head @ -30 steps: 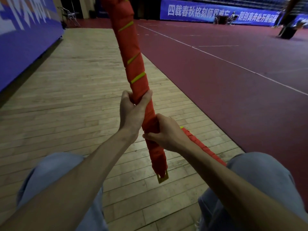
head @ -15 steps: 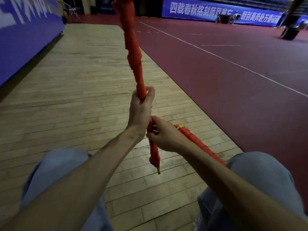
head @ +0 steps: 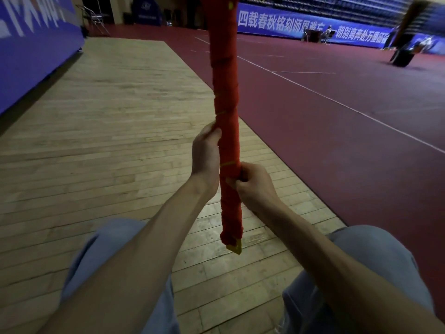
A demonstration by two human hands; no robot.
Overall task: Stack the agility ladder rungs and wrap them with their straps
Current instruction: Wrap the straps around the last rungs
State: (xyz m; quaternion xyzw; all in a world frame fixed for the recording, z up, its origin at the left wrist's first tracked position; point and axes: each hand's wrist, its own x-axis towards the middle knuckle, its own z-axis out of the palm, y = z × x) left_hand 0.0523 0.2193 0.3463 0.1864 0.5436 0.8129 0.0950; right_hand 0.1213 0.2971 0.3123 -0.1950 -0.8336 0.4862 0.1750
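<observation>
Over the right edge of the pale wooden plank floor (head: 120,141), left hand (head: 206,155) and right hand (head: 255,184) grip the upright red strap-wound bundle of ladder rungs (head: 226,92); its loose strap tail no longer trails, so wrapping looks nearly done.

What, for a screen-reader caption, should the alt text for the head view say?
A person holds a long red strap-wrapped bundle of ladder rungs upright, left hand gripping it, right hand gripping just below. A yellow rung end pokes out at the bottom, above a wooden floor beside a dark red court.
</observation>
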